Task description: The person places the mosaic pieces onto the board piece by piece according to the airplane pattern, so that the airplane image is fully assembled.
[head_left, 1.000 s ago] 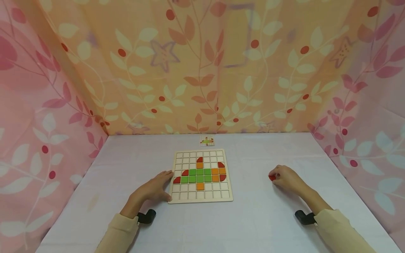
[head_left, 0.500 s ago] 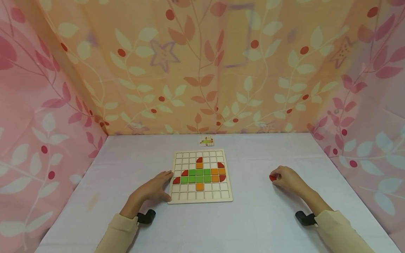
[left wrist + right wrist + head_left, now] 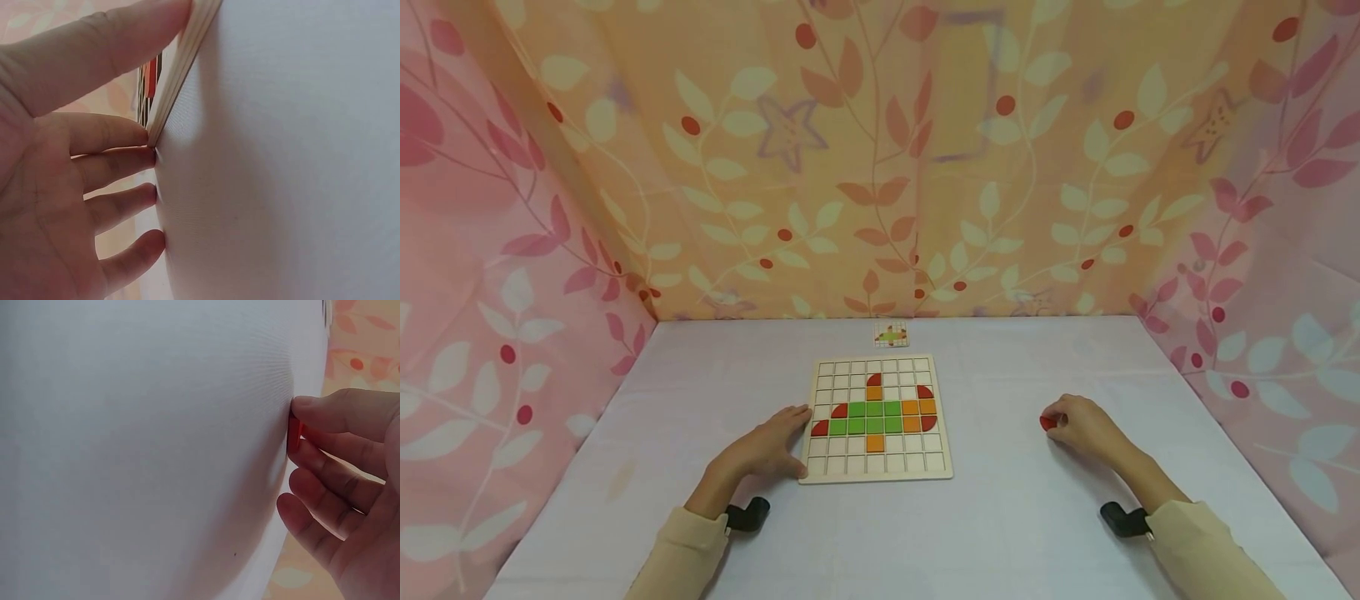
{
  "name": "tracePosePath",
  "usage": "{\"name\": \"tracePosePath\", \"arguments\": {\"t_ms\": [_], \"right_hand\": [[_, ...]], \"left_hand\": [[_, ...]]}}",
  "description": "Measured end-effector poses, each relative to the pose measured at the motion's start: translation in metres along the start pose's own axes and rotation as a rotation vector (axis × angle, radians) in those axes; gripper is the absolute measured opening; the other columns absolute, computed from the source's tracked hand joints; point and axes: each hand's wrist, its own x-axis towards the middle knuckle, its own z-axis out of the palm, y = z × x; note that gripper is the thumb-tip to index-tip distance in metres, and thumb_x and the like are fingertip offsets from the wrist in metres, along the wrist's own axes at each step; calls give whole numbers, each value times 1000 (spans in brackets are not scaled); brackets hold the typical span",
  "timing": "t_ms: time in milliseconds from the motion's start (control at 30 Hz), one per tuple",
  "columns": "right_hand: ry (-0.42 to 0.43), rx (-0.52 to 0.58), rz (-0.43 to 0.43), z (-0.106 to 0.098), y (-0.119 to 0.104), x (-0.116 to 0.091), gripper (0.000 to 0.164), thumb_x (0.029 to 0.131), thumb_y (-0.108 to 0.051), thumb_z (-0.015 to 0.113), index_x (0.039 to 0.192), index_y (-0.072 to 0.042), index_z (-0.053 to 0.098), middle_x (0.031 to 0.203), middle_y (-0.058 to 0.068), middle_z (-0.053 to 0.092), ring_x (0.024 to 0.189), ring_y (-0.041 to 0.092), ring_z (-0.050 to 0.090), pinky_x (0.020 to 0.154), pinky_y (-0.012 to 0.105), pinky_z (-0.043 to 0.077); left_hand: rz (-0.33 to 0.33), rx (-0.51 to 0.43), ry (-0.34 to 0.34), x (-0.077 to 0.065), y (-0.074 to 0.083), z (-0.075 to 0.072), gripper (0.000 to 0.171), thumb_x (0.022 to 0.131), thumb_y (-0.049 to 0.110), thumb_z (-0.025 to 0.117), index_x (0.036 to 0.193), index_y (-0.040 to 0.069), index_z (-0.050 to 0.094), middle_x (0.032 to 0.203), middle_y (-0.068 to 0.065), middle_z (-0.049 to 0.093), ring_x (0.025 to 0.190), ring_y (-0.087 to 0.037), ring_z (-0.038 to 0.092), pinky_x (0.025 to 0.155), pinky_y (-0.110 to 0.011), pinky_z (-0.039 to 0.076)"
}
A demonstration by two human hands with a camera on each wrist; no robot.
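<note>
A square wooden grid board (image 3: pixel 880 478) lies mid-table, bearing green and orange square tiles and several red quarter-round tiles in a plane-like pattern. My left hand (image 3: pixel 763 442) rests against its left edge, thumb at the near corner and fingers extended farther up that side. In the left wrist view, the thumb and index finger touch the board's edge (image 3: pixel 181 78), while the other fingertips rest on the cloth. To the right of the board, my right hand (image 3: pixel 1084 427) pinches a red tile (image 3: pixel 294 434) between thumb and fingers, low at the tabletop; the fingers partly cover it.
A small pattern card (image 3: pixel 891 333) with a similar coloured figure lies behind the board. White cloth covers the table (image 3: pixel 985 533). Floral curtains (image 3: pixel 917 167) stand at the back and both sides. Each wrist wears a black camera mount (image 3: pixel 748 514).
My right hand has shifted very slightly rightward with the red tile in its fingers. The left hand and the board have stayed in place.
</note>
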Motion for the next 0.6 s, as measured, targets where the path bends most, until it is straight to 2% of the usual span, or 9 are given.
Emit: {"name": "tracePosePath", "arguments": {"t_ms": [167, 300, 600], "right_hand": [[3, 12, 7, 1, -3, 0, 20, 74, -5, 72, 93, 0, 73, 81, 2, 64, 74, 14, 51, 66, 29, 44], [19, 21, -23, 2, -8, 2, 20, 73, -5, 73, 92, 0, 73, 80, 3, 64, 73, 14, 50, 65, 29, 43], [44, 70, -75, 8, -35, 11, 20, 73, -3, 72, 93, -3, 74, 83, 2, 67, 77, 15, 53, 68, 29, 45]], "left_hand": [[9, -1, -3, 0, 0, 0, 97, 68, 17, 87, 149, 2, 36, 159, -15, 31, 149, -38, 20, 117, -59, 23], [15, 0, 0, 0, -1, 0, 97, 68, 17, 87, 149, 2, 37, 159, -15, 31, 149, -38, 20, 117, -59, 23], [19, 2, 1, -1, 0, -1, 97, 68, 17, 88, 149, 2, 37, 158, -15, 31, 149, -38, 21, 117, -59, 23]]}}
